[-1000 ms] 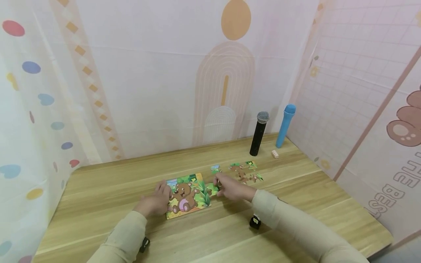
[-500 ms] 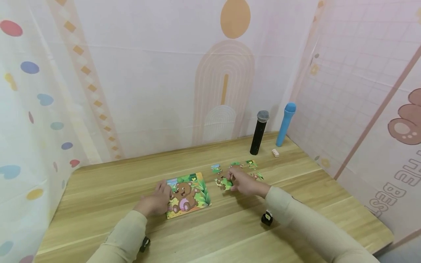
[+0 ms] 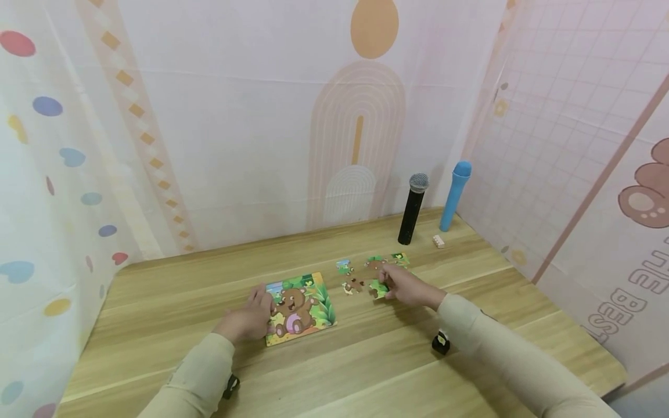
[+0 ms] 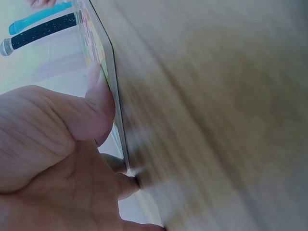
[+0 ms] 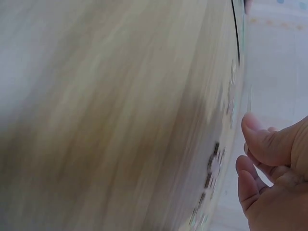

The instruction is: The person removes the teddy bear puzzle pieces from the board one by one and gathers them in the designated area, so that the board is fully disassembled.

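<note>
In the head view my left hand [image 3: 248,316] rests along the left edge of a square bear-picture puzzle board [image 3: 294,337]. Its thumb [image 4: 98,96] lies over the board's edge in the left wrist view, and several fingers reach down beside it. To the right, my right hand [image 3: 410,286] pinches a green jigsaw piece [image 3: 378,289] between thumb and fingertips. That piece shows as a thin upright sliver above the thumb in the right wrist view. Loose bear jigsaw pieces [image 3: 354,285] lie around this hand, some partly hidden behind it.
A black microphone [image 3: 411,215] and a blue microphone [image 3: 454,197] stand at the back right of the wooden table [image 3: 324,383]. A small pale pink block [image 3: 438,241] lies near them. Patterned curtains hang behind and at both sides.
My right hand has moved right with the green jigsaw piece, away from the board's right side and past a brown piece now in plain view. My left hand stays at the board.
</note>
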